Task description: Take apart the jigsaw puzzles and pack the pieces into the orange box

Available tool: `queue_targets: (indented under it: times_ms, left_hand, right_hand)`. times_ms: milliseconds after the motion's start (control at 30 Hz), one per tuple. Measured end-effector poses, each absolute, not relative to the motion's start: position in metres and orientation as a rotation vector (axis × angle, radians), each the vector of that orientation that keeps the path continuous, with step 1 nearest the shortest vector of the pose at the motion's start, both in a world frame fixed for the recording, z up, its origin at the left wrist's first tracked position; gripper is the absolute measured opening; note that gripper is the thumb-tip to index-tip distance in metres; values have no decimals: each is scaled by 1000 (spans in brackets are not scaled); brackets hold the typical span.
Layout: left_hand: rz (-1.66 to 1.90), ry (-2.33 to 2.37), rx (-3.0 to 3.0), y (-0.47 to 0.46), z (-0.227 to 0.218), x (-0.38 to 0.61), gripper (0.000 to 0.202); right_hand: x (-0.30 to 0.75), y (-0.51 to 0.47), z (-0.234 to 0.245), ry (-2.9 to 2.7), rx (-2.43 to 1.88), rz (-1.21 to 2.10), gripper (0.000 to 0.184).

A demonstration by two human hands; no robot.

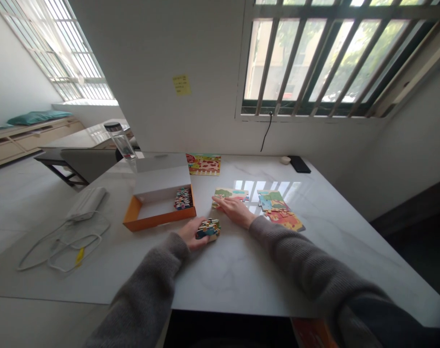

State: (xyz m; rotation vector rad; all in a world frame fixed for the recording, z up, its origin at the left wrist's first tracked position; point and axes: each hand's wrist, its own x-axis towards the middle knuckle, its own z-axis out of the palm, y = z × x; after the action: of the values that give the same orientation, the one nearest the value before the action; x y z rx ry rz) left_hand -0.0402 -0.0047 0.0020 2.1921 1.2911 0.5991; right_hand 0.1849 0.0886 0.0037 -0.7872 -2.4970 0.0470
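Gripping a small stack of jigsaw pieces (208, 229) at lower centre of the frame, the left hand (190, 233) is curled closed around its near side. The right hand (234, 211) is lying open and palm down just up and to the right, its fingers (220, 201) stretched forward and touching the near edge of a green and blue jigsaw section (230, 194) at the centre of the table.

Just right of that, a pale blue and green section (272, 200) is lying joined to a red and orange section (285, 220), with ragged, unfinished edges showing. Near the far edge, a red and yellow puzzle (204, 165) is looking whole, though it is too small to be sure.

More loose pieces (183, 198) are remaining in a heap against the right wall of an orange box (158, 219), whose white lid (162, 169) is standing up behind it at the left of centre. So part of the picture work is lying joined, while the stack and the heap are staying apart. A glass bottle (120, 140) is standing at the upper left of the table, and a white cable (75, 251) is lying at its left edge.
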Motion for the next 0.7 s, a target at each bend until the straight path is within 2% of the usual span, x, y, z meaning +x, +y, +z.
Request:
queue_targets:
  times_ms: [100,200,300,433,567,700]
  left_hand:
    - [622,1309,2185,-6,3,-36,32]
    - [648,1328,2143,-7,4,-33,41]
    - [707,1363,2119,-8,1,-32,55]
    - [739,1317,2146,-5,-2,-28,55]
    - [718,1288,2159,-3,-2,-17,56]
    - [653,1309,2203,-3,-1,-9,63]
  right_hand:
    - [182,94,5,-2397,-982,255,17]
    - [185,93,16,-2311,-1107,434,25]
    - [194,74,30,-2204,-985,511,29]
    - [206,25,37,-2266,-694,313,33]
    - [214,-13,28,-2475,-714,32,41]
    - [219,-25,18,-2539,-767,37,40]
